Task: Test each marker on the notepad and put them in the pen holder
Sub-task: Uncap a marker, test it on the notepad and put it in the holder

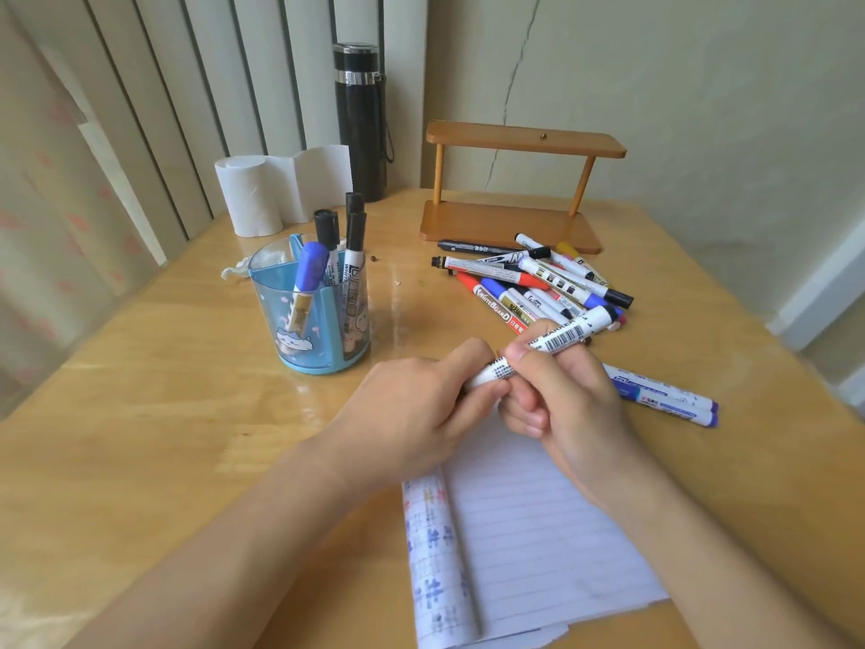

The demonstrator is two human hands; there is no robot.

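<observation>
We hold a marker (538, 351) over the notepad (529, 522), left hand (421, 405) closed on its near end, right hand (561, 391) pinching mid-barrel; light, stiff and smooth, it likely handles best there.

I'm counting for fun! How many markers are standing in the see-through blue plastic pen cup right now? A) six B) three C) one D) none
B: the see-through blue plastic pen cup holds one blue-capped marker and two black-capped markers, all standing up.

"WHITEBOARD" on red-capped marker (492, 302)
</observation>
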